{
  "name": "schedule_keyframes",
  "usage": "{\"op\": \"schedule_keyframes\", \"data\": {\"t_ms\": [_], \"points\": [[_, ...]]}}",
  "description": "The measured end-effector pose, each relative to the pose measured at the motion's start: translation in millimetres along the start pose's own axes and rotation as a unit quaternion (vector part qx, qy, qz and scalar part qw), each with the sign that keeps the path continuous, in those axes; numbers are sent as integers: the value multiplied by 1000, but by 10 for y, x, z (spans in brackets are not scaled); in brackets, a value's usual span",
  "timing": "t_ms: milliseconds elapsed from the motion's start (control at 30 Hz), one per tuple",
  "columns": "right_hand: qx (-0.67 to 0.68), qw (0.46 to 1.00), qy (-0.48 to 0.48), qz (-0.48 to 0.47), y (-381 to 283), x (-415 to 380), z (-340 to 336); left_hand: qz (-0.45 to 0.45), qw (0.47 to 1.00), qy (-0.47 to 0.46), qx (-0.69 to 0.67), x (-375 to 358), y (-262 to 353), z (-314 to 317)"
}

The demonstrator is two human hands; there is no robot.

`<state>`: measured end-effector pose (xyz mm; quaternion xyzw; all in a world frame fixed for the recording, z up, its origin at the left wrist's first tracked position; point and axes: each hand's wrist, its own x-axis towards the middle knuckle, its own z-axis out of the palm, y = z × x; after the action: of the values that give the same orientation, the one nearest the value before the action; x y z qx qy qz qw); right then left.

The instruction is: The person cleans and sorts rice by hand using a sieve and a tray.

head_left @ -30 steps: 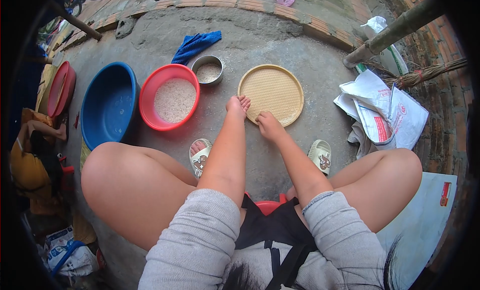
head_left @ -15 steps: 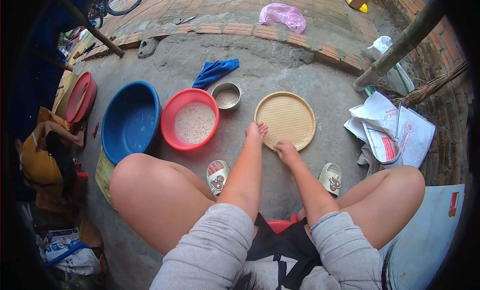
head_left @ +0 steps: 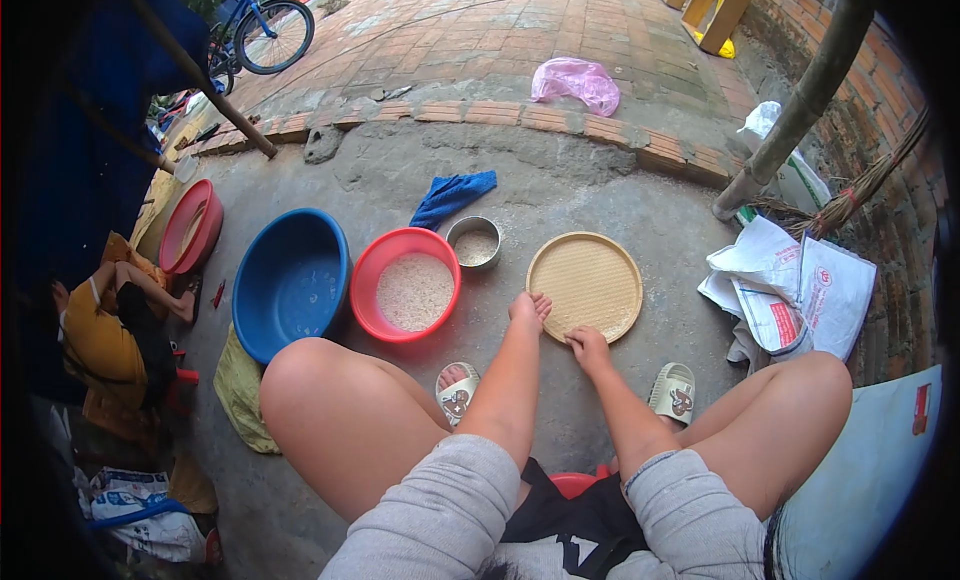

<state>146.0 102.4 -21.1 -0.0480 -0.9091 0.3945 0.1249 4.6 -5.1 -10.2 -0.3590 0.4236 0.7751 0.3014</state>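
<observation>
A round woven bamboo tray [head_left: 585, 280] with a raised rim lies flat on the concrete floor in front of me. At its near left rim is my left hand [head_left: 532, 308], palm turned partly up, its fingers stretched out and holding nothing visible. My right hand [head_left: 590, 348] is at the near rim with its fingers bent together; whatever they may pinch is too small to make out. Left of the tray stand a metal pot [head_left: 474, 244] with grain in it and a red basin [head_left: 408, 332] containing pale, rice-like grain.
A large blue basin [head_left: 262, 332] stands beside the red one, with a blue cloth [head_left: 452, 198] behind. White sacks [head_left: 765, 285] lie at right near a slanted pole [head_left: 795, 115]. Another person [head_left: 105, 330] sits at far left. A pink plastic bag [head_left: 577, 83] rests on the bricks.
The view has tilted upward, so everything appears lower and slightly right. Both hands stay by the tray's near rim; the right hand's fingers have shifted slightly. The tray and basins keep their places.
</observation>
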Motion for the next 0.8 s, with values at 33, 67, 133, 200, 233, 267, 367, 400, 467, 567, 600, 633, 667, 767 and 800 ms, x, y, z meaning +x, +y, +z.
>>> {"op": "schedule_keyframes", "data": {"t_ms": [33, 67, 133, 200, 233, 267, 367, 400, 467, 567, 600, 633, 667, 767, 800], "points": [[-7, 1000, 24, -19, -6, -22, 15, 3, 1000, -2, 1, -8, 0, 3], [-7, 999, 26, -21, -7, -29, 32, 4, 1000, 1, 4, -15, -6, 9], [8, 999, 44, 2, 9, -44, 58, 4, 1000, 0, 8, -18, -37, 7], [6, 998, 55, 9, 26, -28, 99, 3, 1000, 3, 10, -20, -39, 6], [6, 998, 63, 17, 43, -18, 113, 4, 1000, 1, 10, -23, -41, 6], [6, 998, 64, 16, 65, -15, 120, 4, 1000, 7, 12, -26, -43, -3], [2, 998, 62, 13, 66, -13, 142, 5, 1000, 17, 13, -12, -47, -32], [-17, 997, 69, 1, 73, -11, 164, 6, 1000, 22, 12, -7, -47, -35], [-35, 996, 76, -12, 98, -11, 192, 2, 1000, 24, 18, 6, -50, -40], [-105, 991, 60, -48, 34, 15, 208, 0, 999, 27, 29, 30, -69, -78], [-118, 990, 53, -50, 18, 28, 211, 0, 999, 25, 39, 41, -73, -102], [-132, 989, 46, -50, 6, 40, 215, 0, 999, 30, 36, 53, -75, -134], [-130, 989, 43, -50, -1, 59, 217, 0, 999, 35, 36, 69, -82, -156], [-158, 985, 20, -73, 56, 112, 210, 1, 998, 44, 33, 103, -94, -188], [-169, 982, 11, -79, 54, 119, 192, 3, 998, 46, 34, 99, -94, -196]]}}
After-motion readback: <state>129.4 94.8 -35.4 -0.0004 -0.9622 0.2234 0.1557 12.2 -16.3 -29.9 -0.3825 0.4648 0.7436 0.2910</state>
